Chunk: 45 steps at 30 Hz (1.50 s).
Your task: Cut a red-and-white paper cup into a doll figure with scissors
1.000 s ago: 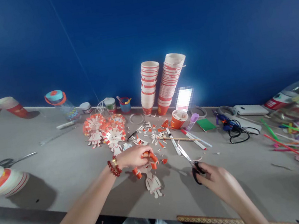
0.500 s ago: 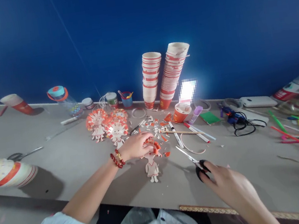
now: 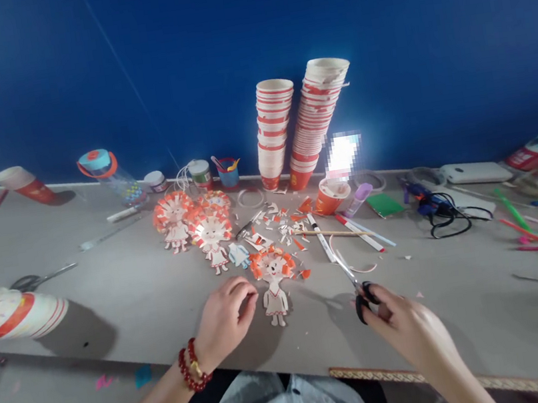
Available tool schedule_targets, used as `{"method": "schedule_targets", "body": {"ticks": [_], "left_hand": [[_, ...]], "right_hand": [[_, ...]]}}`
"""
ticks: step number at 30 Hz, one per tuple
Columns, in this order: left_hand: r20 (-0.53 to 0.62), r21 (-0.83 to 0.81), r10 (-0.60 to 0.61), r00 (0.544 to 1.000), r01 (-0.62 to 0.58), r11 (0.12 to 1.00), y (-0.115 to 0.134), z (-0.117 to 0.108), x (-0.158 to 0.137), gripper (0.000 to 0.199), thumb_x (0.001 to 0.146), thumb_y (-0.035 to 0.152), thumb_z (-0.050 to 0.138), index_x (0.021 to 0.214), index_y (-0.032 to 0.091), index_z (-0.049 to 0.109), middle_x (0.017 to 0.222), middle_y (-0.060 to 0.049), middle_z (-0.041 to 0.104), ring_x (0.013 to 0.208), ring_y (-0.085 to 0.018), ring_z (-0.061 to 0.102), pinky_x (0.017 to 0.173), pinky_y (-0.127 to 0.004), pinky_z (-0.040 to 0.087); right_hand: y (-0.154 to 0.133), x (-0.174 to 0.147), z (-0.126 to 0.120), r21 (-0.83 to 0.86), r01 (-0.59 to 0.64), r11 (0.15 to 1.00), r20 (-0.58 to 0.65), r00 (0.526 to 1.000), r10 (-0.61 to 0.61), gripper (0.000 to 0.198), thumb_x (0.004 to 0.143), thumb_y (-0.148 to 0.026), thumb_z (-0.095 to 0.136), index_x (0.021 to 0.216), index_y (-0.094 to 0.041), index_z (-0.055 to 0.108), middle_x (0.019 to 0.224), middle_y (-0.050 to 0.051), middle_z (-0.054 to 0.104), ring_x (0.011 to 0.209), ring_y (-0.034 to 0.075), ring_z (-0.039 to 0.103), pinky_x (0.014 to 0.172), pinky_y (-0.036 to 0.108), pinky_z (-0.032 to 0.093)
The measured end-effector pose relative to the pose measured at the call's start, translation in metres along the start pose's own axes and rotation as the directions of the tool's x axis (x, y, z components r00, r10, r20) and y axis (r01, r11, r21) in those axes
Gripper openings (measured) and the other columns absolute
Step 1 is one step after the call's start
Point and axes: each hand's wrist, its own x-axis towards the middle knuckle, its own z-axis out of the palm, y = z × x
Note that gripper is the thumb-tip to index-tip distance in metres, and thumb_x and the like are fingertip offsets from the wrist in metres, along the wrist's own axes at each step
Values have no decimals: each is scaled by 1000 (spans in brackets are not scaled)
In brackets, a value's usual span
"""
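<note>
My right hand (image 3: 406,322) is closed round the black handles of a pair of scissors (image 3: 346,269), whose blades point up and away, almost together. My left hand (image 3: 229,312), with a red bead bracelet at the wrist, hovers low over the table, fingers curled in toward the thumb and nothing visible in them. Just right of its fingertips lies a paper doll (image 3: 276,300) with orange curled hair, a drawn face and a white dress. Two more finished-looking paper dolls (image 3: 216,256) lie farther left, beside a small light-blue paper dress shape (image 3: 239,254).
Paper scraps (image 3: 282,223) are scattered behind the doll. Two tall stacks of paper cups (image 3: 272,134) lean by the blue wall. A white marker (image 3: 321,237), a glue gun (image 3: 420,199) and a bright lamp (image 3: 343,157) lie or stand to the right. A decorated cup stack (image 3: 12,310) lies at left.
My left hand has drawn back from the paper doll's head toward me and left, uncovering its face and the blue dress shape. The scissors' blades have closed up and point more steeply upward.
</note>
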Motion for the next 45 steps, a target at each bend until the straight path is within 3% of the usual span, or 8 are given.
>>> {"method": "schedule_targets", "body": {"ticks": [5, 12, 22, 26, 33, 36, 40, 45], "left_hand": [[18, 94, -54, 998, 52, 994, 7, 12, -3, 9, 87, 21, 51, 91, 21, 58, 90, -4, 59, 86, -22, 55, 78, -37, 43], [-9, 139, -81, 997, 82, 987, 19, 17, 0, 5, 83, 22, 55, 86, 20, 59, 87, -6, 60, 85, -24, 56, 75, -38, 42], [-229, -69, 48, 972, -65, 995, 13, -14, 3, 11, 87, 17, 49, 95, 19, 57, 104, -9, 60, 102, -22, 55, 91, -38, 43], [20, -31, 326, 945, -326, 945, 20, -38, 38, 46, 79, 28, 62, 123, 19, 50, 130, -12, 52, 126, -28, 40, 107, -46, 28], [450, -331, 350, 821, -211, 920, 36, -29, 74, 22, 79, 39, 61, 77, 18, 66, 69, 0, 66, 61, -14, 59, 58, -23, 42], [410, -449, 238, 880, -32, 893, 39, -17, 74, 21, 78, 36, 63, 74, 16, 66, 66, 0, 64, 60, -13, 56, 55, -21, 39], [319, -706, -53, 946, 275, 652, 41, -1, 71, 27, 79, 38, 61, 93, 15, 64, 79, -5, 67, 64, -15, 60, 57, -24, 45], [204, -822, -133, 970, 244, 515, 50, 7, 70, 23, 79, 37, 61, 88, 16, 63, 73, -5, 65, 60, -16, 59, 53, -24, 44]], "right_hand": [[-45, 9, 19, 301, 72, 951, 91, 990, -104, 26, 79, -41, 53, 90, -19, 63, 61, 2, 63, 54, 18, 59, 51, 23, 39], [-100, 26, 38, 254, 33, 967, 66, 996, -52, 19, 72, -22, 57, 90, -18, 60, 69, 4, 66, 61, 19, 59, 54, 23, 33], [-89, 41, 17, 351, 194, 916, 135, 958, -254, 7, 69, -18, 54, 75, -20, 51, 53, -7, 45, 47, 11, 41, 47, 19, 25], [-83, 48, -16, 372, 386, 844, 171, 865, -471, 13, 64, -12, 56, 75, -20, 54, 57, -8, 43, 51, 9, 40, 50, 18, 25], [-102, 55, -65, 348, 594, 725, 83, 751, -655, 16, 64, -9, 59, 75, -20, 59, 62, -7, 51, 53, 7, 39, 52, 18, 24], [-96, 63, -72, 421, 545, 725, -107, 824, -557, 17, 66, -10, 60, 80, -20, 59, 62, -6, 53, 52, 8, 42, 51, 19, 27], [-76, 63, -58, 728, 433, 532, -478, 876, -58, 12, 76, -23, 61, 86, -18, 57, 77, 2, 63, 63, 14, 54, 54, 22, 39], [-72, 51, -22, 877, 268, 398, -273, 961, -47, 19, 73, -31, 68, 85, -18, 59, 84, 5, 65, 66, 15, 55, 57, 24, 44]]}}
